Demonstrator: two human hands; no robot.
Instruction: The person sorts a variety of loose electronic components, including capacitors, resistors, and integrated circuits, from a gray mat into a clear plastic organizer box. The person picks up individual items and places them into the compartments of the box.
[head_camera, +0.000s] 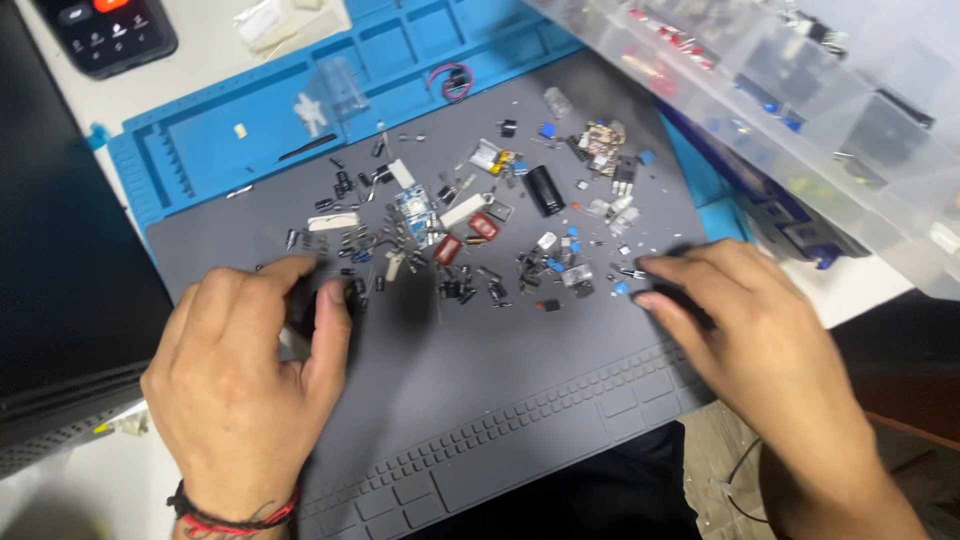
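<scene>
Both hands rest on a grey mat (480, 400) laid over the surface. Left hand (240, 370), at 8 o'clock, has its fingers (330, 330) curled loosely, thumb and forefinger apart, at the edge of scattered small parts (450, 230) around 12 o'clock. Right hand (750, 330), at 4 o'clock, stretches open fingers toward a tiny part (628, 270), gripping nothing. A clear organiser box (800, 110) sits at 2 o'clock.

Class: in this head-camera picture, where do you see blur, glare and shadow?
Head view: both hands are motion-blurred, the right hand more than the left hand; glare whitens the clear plastic organiser box; soft shadows fall on the grey mat beneath the hands; the small components look fairly sharp.
</scene>
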